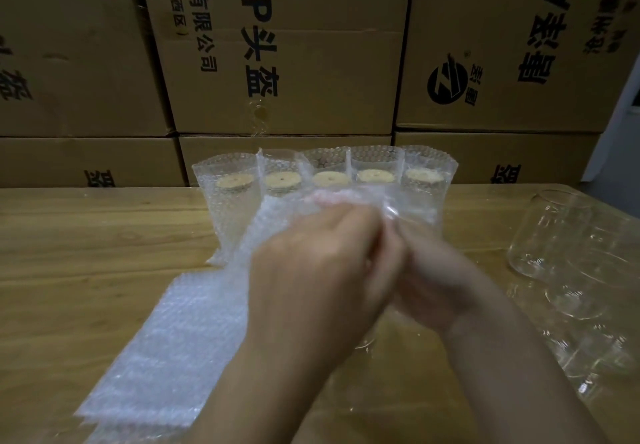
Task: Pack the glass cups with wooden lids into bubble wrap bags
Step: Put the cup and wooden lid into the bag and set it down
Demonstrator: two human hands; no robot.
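My left hand (322, 270) and my right hand (436, 284) meet in the middle of the view, fingers curled round a bubble wrap bag (284, 222) held just above the table. The bag's mouth points away from me; what is inside is hidden by my hands. Behind them stands a row of several packed cups (325, 180), each in its own bubble bag with a round wooden lid (235, 181) on top. At the right, bare glass cups (550, 232) stand without lids.
A stack of flat bubble wrap bags (166, 350) lies on the wooden table (86, 235) at my left front. Clear plastic film (602, 350) lies at the right under the bare cups. Stacked cardboard boxes (311, 62) wall off the table's far edge.
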